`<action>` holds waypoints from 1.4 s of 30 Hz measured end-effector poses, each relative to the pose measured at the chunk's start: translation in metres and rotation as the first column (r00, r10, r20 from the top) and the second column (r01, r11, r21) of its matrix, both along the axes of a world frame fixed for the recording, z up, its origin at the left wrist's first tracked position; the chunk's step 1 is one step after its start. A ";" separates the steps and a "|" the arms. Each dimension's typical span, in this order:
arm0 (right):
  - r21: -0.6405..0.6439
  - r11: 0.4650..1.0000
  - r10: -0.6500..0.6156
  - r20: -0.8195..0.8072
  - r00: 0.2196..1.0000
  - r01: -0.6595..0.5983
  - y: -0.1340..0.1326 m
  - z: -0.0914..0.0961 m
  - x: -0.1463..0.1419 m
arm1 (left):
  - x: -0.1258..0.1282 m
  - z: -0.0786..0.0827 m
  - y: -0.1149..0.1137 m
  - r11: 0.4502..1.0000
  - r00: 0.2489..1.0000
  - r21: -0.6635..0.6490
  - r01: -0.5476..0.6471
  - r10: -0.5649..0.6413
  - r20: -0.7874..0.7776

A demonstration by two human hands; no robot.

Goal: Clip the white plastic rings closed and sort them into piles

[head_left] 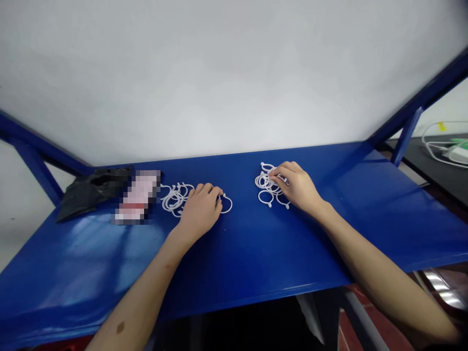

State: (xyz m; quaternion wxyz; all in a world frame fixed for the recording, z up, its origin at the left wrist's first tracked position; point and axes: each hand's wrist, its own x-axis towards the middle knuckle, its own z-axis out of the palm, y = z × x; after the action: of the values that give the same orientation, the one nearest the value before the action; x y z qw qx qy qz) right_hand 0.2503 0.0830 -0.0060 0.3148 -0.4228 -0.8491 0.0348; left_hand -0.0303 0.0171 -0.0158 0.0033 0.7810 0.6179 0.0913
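Observation:
My left hand [202, 205] lies palm down at the left group of thin white rings [174, 197], its thumb and fingertips closed on one white ring [231, 204] that sticks out to the right. The rings carry small white knobs. Over the right pile of white rings [265, 196], my right hand [294, 183] pinches with thumb and forefinger at the pile's upper part. The pinched ring is mostly hidden by the fingers. Some rings in both groups overlap or look tangled.
A blue table [248, 263] stands against a pale wall, with blue slanted braces [407, 136] at both sides. Left of the rings lie a blurred pinkish rectangular item [138, 197] and a black plastic bag [86, 192]. A white cable [435, 148] rests on a dark surface at right.

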 end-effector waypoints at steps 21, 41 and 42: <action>0.066 0.981 0.185 -0.008 0.983 -0.185 -0.030 0.004 -0.023 | 0.014 0.009 -0.004 0.993 0.944 0.120 -0.008 -0.032 0.328; -0.122 0.942 0.268 -0.283 0.921 -0.311 -0.057 -0.011 -0.041 | 0.034 0.012 -0.015 0.983 0.263 -0.176 0.045 0.158 0.952; -0.108 0.944 0.270 -0.285 0.920 -0.311 -0.057 -0.012 -0.041 | 0.035 0.013 -0.016 0.983 0.256 -0.178 0.052 0.159 0.953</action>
State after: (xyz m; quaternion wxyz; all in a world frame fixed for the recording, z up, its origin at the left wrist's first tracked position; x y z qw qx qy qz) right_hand 0.2090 0.0258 -0.0177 0.3843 -0.3060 -0.8474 0.2016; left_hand 0.0046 0.0014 -0.0025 0.4436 0.5383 0.5192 0.4939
